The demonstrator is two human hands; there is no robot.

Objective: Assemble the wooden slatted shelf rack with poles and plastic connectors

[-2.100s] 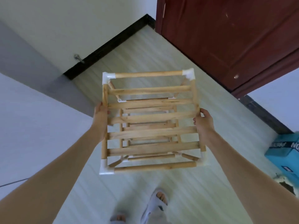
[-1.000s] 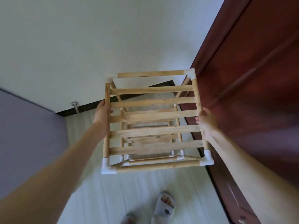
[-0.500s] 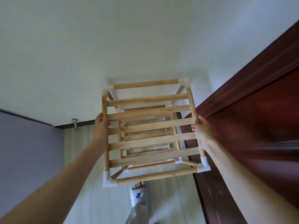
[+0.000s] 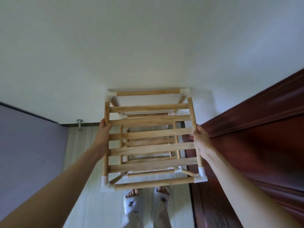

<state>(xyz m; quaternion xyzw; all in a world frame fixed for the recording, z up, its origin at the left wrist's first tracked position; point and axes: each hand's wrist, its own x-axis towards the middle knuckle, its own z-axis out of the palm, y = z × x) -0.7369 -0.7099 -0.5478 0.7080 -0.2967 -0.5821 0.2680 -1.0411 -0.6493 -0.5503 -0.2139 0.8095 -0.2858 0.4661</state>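
The wooden slatted shelf rack hangs in the air in front of me, seen from above through its top slats. White plastic connectors join the round poles at its corners, and a lower slatted tier shows through the gaps. My left hand grips the left side pole near its middle. My right hand grips the right side pole at about the same height. The rack's far end points at the white wall.
A white wall fills the upper view. A dark red wooden door stands close on the right, a grey wall panel on the left. A metal door stopper sits by the skirting. My slippered feet stand on pale floorboards below the rack.
I have turned with the rack from the floor corner toward the white wall. The door has slid to the right of the view. Both hands keep the same grip on the side poles.
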